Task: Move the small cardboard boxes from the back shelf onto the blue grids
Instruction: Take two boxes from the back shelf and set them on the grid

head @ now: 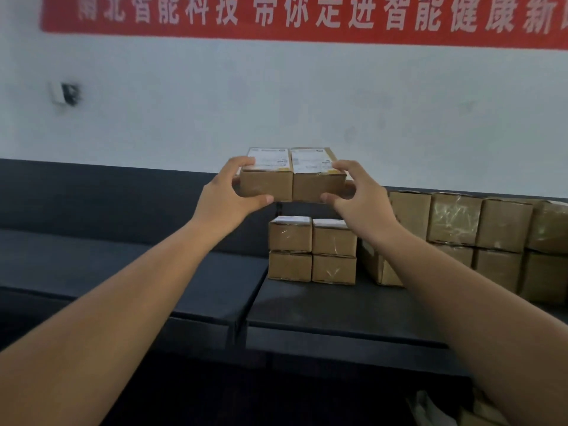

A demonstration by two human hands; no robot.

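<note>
Two small cardboard boxes with white labels on top are held side by side in the air, pressed together. My left hand [226, 192] grips the left box [266, 186] at its outer end, and my right hand [358, 195] grips the right box [318, 186] likewise. Below them a stack of several small boxes [312, 250] stands on the dark shelf [322, 305]. No blue grids are in view.
More cardboard boxes [479, 238], taped and stacked two high, line the shelf to the right. A second dark shelf section [107, 265] lies to the left. A white wall with a red banner [307, 20] rises behind. Some packaging shows at the bottom right.
</note>
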